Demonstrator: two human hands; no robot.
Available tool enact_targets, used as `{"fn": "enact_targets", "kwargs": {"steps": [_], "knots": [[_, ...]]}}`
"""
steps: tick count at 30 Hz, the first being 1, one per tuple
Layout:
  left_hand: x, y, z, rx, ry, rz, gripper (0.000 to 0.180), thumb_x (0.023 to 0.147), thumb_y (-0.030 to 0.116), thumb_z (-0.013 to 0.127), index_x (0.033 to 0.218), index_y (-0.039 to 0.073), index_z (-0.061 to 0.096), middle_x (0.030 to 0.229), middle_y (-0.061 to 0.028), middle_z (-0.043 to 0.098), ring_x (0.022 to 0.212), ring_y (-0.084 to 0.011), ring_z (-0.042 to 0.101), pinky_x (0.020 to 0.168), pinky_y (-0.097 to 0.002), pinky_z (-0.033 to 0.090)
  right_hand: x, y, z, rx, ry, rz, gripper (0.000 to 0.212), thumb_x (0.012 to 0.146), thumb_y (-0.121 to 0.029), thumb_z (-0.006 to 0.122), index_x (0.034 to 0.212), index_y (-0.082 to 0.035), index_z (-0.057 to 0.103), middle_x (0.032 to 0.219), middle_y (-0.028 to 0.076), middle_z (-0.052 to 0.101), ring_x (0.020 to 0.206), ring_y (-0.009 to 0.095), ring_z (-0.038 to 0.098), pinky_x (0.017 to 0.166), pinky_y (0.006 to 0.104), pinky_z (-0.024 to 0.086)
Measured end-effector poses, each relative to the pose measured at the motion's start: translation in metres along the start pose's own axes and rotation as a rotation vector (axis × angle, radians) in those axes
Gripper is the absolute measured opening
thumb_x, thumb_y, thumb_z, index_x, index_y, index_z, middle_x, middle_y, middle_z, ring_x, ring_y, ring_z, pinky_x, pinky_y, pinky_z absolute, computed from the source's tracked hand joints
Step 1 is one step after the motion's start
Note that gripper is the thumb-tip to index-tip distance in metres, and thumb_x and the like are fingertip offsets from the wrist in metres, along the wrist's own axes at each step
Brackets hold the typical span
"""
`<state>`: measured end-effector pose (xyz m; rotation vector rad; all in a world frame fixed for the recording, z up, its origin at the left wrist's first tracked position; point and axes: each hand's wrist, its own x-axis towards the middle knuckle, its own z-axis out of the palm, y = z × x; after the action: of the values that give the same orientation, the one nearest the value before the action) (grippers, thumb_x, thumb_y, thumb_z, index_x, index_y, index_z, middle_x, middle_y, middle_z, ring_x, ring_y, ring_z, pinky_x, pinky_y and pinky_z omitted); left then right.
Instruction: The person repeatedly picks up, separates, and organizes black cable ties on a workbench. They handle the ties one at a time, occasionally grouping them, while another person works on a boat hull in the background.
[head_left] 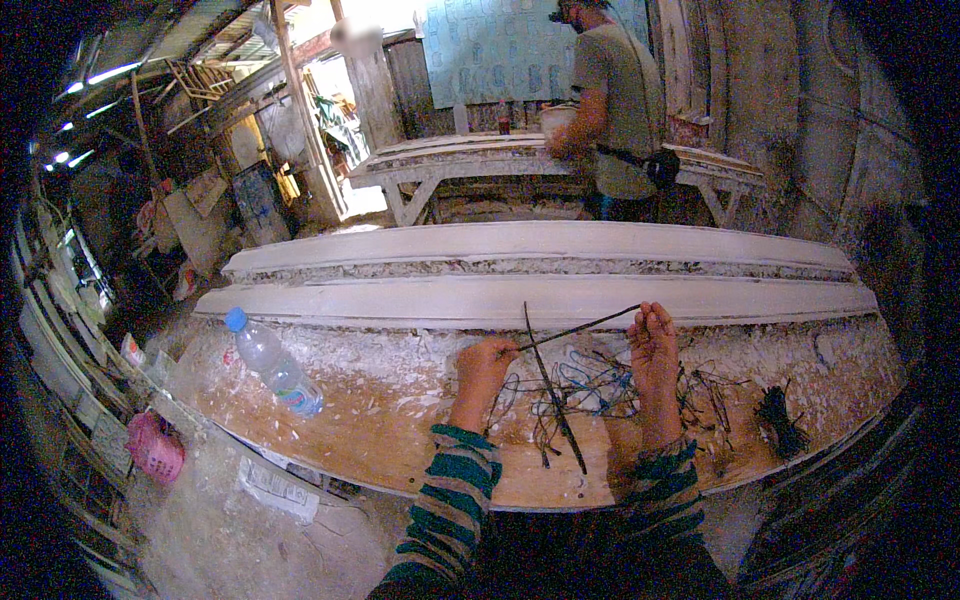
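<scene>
My left hand [485, 378] and my right hand [654, 350] are raised over the near side of a wooden worktable [380, 437]. Between them runs a thin dark cord [585, 327], fairly straight and rising to the right, with an end pinched in each hand. A second dark strip [556, 405] crosses it close to my left fingers and slants down toward the table's front edge. Whether the two are joined at the crossing is too small to tell. Beneath my hands lies a tangle of black and blue string [590, 385]. Right of my right hand sits a bundle of dark cords [780, 422].
A water bottle [275, 362] with a blue cap lies at the left. Two long white mouldings [560, 300] span the table's far side. Beyond, a person [620, 110] stands at another workbench [440, 160]. A pink basket [156, 448] is at the lower left.
</scene>
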<state>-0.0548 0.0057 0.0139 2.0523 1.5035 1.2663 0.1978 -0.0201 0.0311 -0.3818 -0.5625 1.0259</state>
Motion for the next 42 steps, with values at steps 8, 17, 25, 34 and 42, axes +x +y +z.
{"fn": "enact_targets", "kwargs": {"steps": [8,17,25,34,42], "knots": [[-0.001,-0.001,0.001,0.209,0.046,-0.039,0.016,0.070,0.024,0.063,0.080,0.012,0.066,0.082,-0.0068,0.063,0.077,-0.0242,0.059,0.072,-0.0370,0.039,-0.002,0.000,0.001,0.038,-0.084,0.010,0.021,0.081,-0.007,0.053,0.102,-0.005,0.049,0.097,0.006,0.057,0.083,0.014,0.056,0.071,0.0265,0.049],[0.003,0.007,0.021,-0.793,-0.141,-0.270,0.019,0.072,0.020,0.066,0.081,0.004,0.063,0.070,-0.0011,0.057,0.064,-0.0099,0.049,0.059,-0.0229,0.038,-0.020,0.022,0.013,-0.278,-0.126,0.207,0.024,0.078,-0.007,0.057,0.100,0.000,0.051,0.093,0.010,0.057,0.084,0.016,0.056,0.074,0.0257,0.047],[-0.002,0.027,0.020,-0.767,-0.266,-0.263,0.020,0.073,0.023,0.065,0.078,0.004,0.062,0.064,0.0023,0.054,0.058,-0.0059,0.044,0.052,-0.0205,0.033,-0.034,0.040,0.020,-0.597,-0.277,0.377,0.016,0.075,-0.012,0.062,0.087,-0.003,0.057,0.078,0.005,0.060,0.074,0.013,0.058,0.068,0.0236,0.045],[-0.002,0.016,0.039,-0.759,-0.259,-0.189,0.020,0.075,0.024,0.063,0.073,0.004,0.061,0.060,0.0006,0.056,0.052,-0.0071,0.047,0.049,-0.0210,0.035,-0.034,0.041,0.018,-0.805,-0.207,0.367,0.014,0.071,-0.014,0.066,0.082,-0.006,0.061,0.074,0.000,0.060,0.068,0.008,0.052,0.062,0.0215,0.040],[-0.002,0.017,0.039,-0.652,-0.316,-0.228,0.021,0.075,0.027,0.063,0.072,0.006,0.061,0.058,0.0006,0.056,0.051,-0.0062,0.047,0.046,-0.0205,0.035,-0.034,0.043,0.015,-0.861,-0.273,0.327,0.017,0.070,-0.011,0.066,0.083,-0.002,0.061,0.077,0.003,0.062,0.070,0.010,0.055,0.066,0.0233,0.043]]}}
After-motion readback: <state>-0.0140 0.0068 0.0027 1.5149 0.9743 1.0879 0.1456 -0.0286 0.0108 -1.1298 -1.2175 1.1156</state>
